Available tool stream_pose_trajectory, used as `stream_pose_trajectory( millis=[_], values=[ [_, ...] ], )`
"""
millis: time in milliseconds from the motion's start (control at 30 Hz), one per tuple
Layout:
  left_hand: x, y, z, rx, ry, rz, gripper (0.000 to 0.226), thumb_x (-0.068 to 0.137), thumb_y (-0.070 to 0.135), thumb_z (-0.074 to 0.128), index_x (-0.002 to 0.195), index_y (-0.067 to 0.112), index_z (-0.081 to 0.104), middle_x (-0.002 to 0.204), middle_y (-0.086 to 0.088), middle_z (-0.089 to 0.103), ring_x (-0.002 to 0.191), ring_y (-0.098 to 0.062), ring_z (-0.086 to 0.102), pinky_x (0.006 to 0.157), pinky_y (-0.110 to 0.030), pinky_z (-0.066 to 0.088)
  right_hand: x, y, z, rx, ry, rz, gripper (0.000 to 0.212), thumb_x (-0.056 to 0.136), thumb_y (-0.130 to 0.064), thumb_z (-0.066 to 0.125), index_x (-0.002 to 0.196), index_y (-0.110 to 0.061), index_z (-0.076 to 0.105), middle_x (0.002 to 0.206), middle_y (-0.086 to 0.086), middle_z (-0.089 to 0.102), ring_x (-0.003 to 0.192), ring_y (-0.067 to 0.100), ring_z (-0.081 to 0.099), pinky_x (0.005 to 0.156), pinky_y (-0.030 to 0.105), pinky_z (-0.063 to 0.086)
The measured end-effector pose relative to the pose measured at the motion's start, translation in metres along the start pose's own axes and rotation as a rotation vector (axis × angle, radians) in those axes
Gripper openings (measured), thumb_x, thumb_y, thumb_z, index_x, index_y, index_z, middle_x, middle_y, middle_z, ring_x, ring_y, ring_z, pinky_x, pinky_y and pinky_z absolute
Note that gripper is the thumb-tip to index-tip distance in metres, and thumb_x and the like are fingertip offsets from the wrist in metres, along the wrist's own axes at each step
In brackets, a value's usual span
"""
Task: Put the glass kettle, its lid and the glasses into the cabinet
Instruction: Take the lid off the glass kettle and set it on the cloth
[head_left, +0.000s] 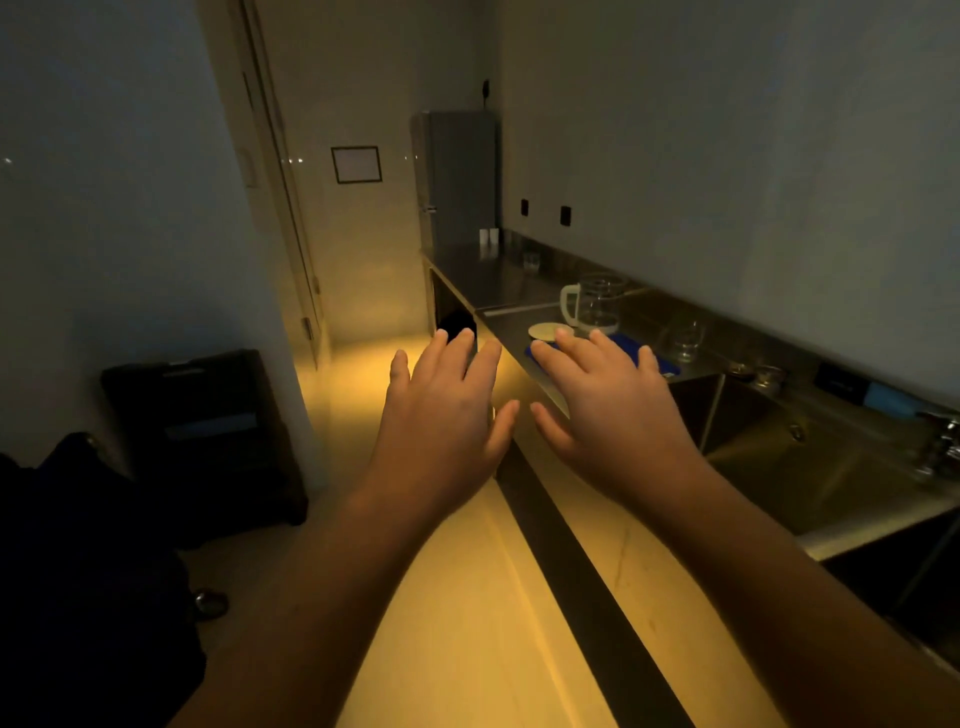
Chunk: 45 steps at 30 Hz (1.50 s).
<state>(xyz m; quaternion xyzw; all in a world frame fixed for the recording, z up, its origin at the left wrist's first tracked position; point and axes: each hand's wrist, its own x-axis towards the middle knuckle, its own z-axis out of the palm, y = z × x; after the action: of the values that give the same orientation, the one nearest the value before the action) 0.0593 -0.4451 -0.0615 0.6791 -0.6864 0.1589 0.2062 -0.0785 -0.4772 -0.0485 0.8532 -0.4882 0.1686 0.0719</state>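
Glass kettle (595, 306) stood on tabletop (493, 280), 1 o'clock from hands; lid (549, 331) just beside; glasses (685, 340) at 2 o'clock. Left hand (447, 400), right hand (597, 395) spread wide, empty. Advice: take kettle by handle.

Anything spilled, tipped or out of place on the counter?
Nothing looks spilled or tipped. The glass kettle stands upright with its lid off, lying flat on the counter beside it. The dim light hides finer detail.
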Motion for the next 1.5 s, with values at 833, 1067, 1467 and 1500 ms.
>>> stream_pose_trajectory(
  millis=[833,1067,1467,1500],
  values=[
    [0.286,-0.151,0.229,-0.059,0.12,0.19,0.052,0.074,0.023,0.072,0.119,0.001,0.059,0.122,-0.023,0.059,0.114,-0.043,0.054,0.086,-0.065,0.04,0.325,0.071,0.181,-0.005,-0.061,0.185,0.059,0.097,-0.041,0.037,0.148,-0.028,0.011,0.157,-0.001,0.01,0.144,0.021,0.005,0.114,0.047,0.007],
    [0.379,-0.126,0.296,-0.112,0.085,0.228,0.052,0.077,0.024,0.064,0.123,0.002,0.056,0.127,-0.023,0.055,0.12,-0.042,0.05,0.089,-0.064,0.039,0.392,0.148,0.218,-0.004,-0.079,0.225,0.058,0.097,-0.039,0.038,0.148,-0.027,0.013,0.156,-0.001,0.012,0.144,0.022,0.005,0.114,0.048,0.009],
    [0.47,-0.144,0.388,-0.102,0.033,0.294,0.057,0.072,0.023,0.076,0.122,0.001,0.058,0.127,-0.023,0.055,0.12,-0.042,0.05,0.09,-0.061,0.041,0.481,0.196,0.282,-0.042,-0.157,0.33,0.058,0.097,-0.037,0.037,0.148,-0.025,0.013,0.157,0.001,0.011,0.144,0.024,0.004,0.114,0.049,0.01],
    [0.478,-0.149,0.396,-0.11,0.029,0.304,0.057,0.072,0.023,0.077,0.121,0.001,0.058,0.126,-0.023,0.056,0.119,-0.042,0.05,0.089,-0.061,0.041,0.49,0.196,0.289,-0.053,-0.166,0.341,0.058,0.098,-0.038,0.037,0.148,-0.025,0.012,0.157,0.001,0.01,0.144,0.024,0.004,0.114,0.049,0.01]
  ],
)
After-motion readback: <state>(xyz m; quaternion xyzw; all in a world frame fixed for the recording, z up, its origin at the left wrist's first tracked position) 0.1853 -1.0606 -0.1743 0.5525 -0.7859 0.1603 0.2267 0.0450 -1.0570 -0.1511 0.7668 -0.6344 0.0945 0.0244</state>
